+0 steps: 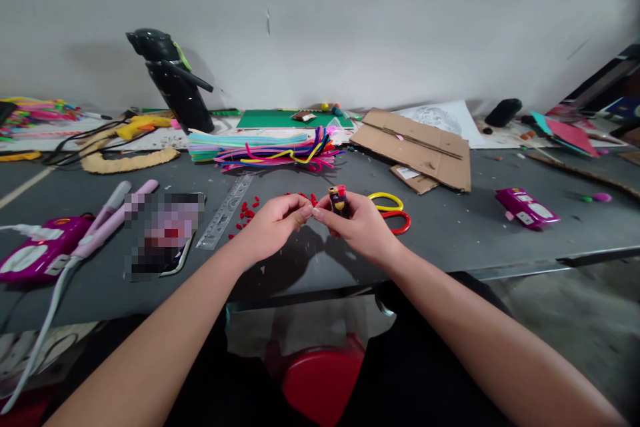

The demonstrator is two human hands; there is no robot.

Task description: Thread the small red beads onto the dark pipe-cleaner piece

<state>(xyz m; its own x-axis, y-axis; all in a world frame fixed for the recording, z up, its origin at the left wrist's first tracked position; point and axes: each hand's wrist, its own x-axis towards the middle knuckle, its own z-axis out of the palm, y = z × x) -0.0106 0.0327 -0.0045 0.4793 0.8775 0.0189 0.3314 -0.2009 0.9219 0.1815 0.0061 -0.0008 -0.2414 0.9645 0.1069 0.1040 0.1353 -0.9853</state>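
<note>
My left hand (281, 219) and my right hand (361, 221) meet fingertip to fingertip just above the table. The thumb and forefinger of the left are pinched together; whatever lies between them is too small to make out. Curled in my right hand is a dark lighter (339, 201) with a red and gold top, standing upright, while the thumb and forefinger touch the left fingertips. Small red pieces (246, 211) lie scattered on the table beside and behind my left hand. Scissors (399, 221) with yellow and red handles rest right of my right hand, their blades hidden.
A clear ruler (223, 217) and a phone (173, 230) lie to the left, near a pink hair straightener (107, 220) and a purple power strip (45, 250). Behind are pipe cleaners (270, 149), a black bottle (175, 83) and cardboard (417, 147). Another purple box (527, 208) sits right.
</note>
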